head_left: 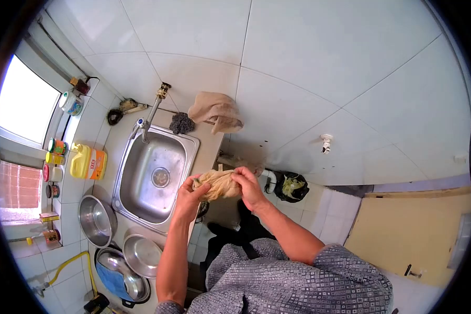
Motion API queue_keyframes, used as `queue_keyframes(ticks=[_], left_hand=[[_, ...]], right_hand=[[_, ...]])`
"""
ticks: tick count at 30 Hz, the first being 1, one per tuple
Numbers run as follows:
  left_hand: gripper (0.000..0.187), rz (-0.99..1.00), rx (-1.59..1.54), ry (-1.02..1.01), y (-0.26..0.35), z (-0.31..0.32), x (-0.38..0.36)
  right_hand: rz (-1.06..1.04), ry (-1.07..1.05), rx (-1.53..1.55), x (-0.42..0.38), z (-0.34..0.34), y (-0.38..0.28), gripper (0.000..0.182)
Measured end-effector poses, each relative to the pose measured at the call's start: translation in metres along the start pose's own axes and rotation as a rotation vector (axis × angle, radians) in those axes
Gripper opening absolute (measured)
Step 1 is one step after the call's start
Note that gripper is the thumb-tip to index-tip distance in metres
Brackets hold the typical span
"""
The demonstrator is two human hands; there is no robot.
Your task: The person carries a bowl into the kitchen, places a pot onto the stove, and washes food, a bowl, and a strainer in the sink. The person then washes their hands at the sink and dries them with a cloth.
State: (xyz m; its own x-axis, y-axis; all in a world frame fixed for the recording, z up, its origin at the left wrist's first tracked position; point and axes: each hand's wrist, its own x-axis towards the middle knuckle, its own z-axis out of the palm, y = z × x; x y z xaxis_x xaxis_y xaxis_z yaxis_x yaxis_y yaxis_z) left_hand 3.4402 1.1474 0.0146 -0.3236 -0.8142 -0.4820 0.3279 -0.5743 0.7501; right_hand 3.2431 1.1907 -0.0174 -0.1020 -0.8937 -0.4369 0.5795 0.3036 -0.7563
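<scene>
A crumpled tan cloth (218, 184) is held up between my two hands, just off the counter's right edge. My left hand (190, 191) grips its left end, with the thumb laid over the top. At the other end, my right hand (249, 187) pinches the cloth between thumb and fingers. Left of my hands is the steel sink (141, 180), with a drain in its floor and a tap (144, 125) at its far side. Another beige cloth (214, 111) hangs over the counter's far corner.
A dark scouring pad (181, 123) rests behind the sink. Steel bowls (97, 220) and a lidded pan with a blue cloth (111, 277) stand nearer me on the counter. A yellow detergent jug (88, 162) is by the windowsill jars. Low on the floor sits a black rubbish bag (291, 187).
</scene>
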Motion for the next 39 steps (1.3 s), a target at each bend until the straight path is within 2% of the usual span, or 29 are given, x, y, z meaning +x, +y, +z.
queue_keyframes(ticks=[2, 3, 6, 9, 10, 12, 14, 15, 16, 17, 19, 20, 23, 25, 26, 30, 32, 33, 34, 35, 36, 37, 38, 39], left_hand=[[0.028, -0.004, -0.066, -0.026, -0.004, 0.002, 0.006], [0.026, -0.006, -0.132, -0.052, -0.006, 0.004, 0.009], [0.022, -0.024, -0.16, -0.023, -0.001, 0.015, 0.009], [0.021, -0.054, -0.22, -0.116, -0.011, 0.012, 0.016], [0.021, -0.058, -0.218, -0.124, -0.014, 0.011, 0.017], [0.022, -0.093, -0.047, -0.304, -0.021, 0.012, 0.021], [0.026, -0.088, 0.07, -0.323, -0.004, 0.049, 0.01], [0.03, -0.078, 0.186, -0.326, 0.0, 0.066, 0.006], [0.041, -0.118, 0.167, -0.35, -0.005, 0.071, 0.01], [0.041, -0.121, 0.17, -0.371, -0.008, 0.08, 0.011], [0.049, -0.078, 0.201, -0.332, -0.011, 0.097, 0.011], [0.053, -0.058, 0.215, -0.346, -0.012, 0.101, 0.012], [0.043, 0.029, 0.263, -0.316, -0.012, 0.117, 0.014], [0.037, 0.052, 0.308, -0.331, -0.011, 0.124, 0.02], [0.032, 0.08, 0.344, -0.339, -0.009, 0.129, 0.024], [0.029, 0.17, 0.454, -0.364, 0.016, 0.188, 0.028], [0.032, 0.363, 0.414, -0.476, 0.029, 0.232, 0.028], [0.034, 0.385, 0.364, -0.517, 0.025, 0.248, 0.036], [0.036, 0.409, 0.312, -0.554, 0.019, 0.262, 0.044], [0.038, 0.511, 0.453, -0.532, 0.011, 0.275, 0.054], [0.04, 0.612, 0.602, -0.491, 0.0, 0.282, 0.064], [0.04, 0.571, 0.697, -0.558, -0.015, 0.281, 0.073], [0.041, 0.524, 0.791, -0.6, -0.031, 0.274, 0.088], [0.04, 0.596, 0.914, -0.569, -0.059, 0.263, 0.098]], right_hand=[[-0.019, 0.019, 0.115, -0.002, -0.002, -0.017, 0.016], [-0.022, 0.022, 0.116, -0.005, -0.005, -0.026, 0.016], [-0.015, -0.061, 0.066, -0.015, -0.015, -0.054, 0.036], [-0.059, -0.125, 0.06, -0.025, -0.032, -0.078, 0.039], [-0.06, -0.137, 0.049, -0.03, -0.038, -0.087, 0.045], [-0.06, -0.132, 0.059, -0.04, -0.046, -0.101, 0.051], [-0.07, -0.12, 0.065, -0.043, -0.063, -0.101, 0.057], [-0.015, -0.097, -0.054, -0.04, -0.078, -0.083, 0.064], [0.042, -0.073, -0.17, -0.041, -0.09, -0.067, 0.071], [0.028, -0.057, -0.17, -0.046, -0.097, -0.056, 0.071], [0.462, -0.15, 0.108, -0.055, -0.103, -0.044, 0.081], [0.453, -0.149, 0.109, -0.057, -0.107, -0.045, 0.081], [0.384, -0.122, 0.128, -0.075, -0.11, -0.064, 0.083], [0.287, -0.094, 0.117, -0.086, -0.117, -0.094, 0.078], [0.215, -0.034, 0.05, -0.086, -0.127, -0.103, 0.069], [-0.253, 0.296, -0.252, -0.098, -0.138, -0.183, 0.051], [-0.467, 0.45, -0.322, -0.101, -0.135, -0.225, 0.043], [-0.466, 0.443, -0.323, -0.098, -0.139, -0.237, 0.043], [-0.603, 0.534, -0.436, -0.094, -0.142, -0.246, 0.039], [-0.738, 0.615, -0.546, -0.09, -0.146, -0.251, 0.035], [-0.758, 0.672, -0.698, -0.077, -0.175, -0.24, 0.032], [-0.774, 0.707, -0.849, -0.058, -0.213, -0.221, 0.029], [-0.638, 0.668, -0.765, -0.046, -0.24, -0.203, 0.028], [-0.531, 0.663, -0.697, -0.042, -0.257, -0.186, 0.028]])
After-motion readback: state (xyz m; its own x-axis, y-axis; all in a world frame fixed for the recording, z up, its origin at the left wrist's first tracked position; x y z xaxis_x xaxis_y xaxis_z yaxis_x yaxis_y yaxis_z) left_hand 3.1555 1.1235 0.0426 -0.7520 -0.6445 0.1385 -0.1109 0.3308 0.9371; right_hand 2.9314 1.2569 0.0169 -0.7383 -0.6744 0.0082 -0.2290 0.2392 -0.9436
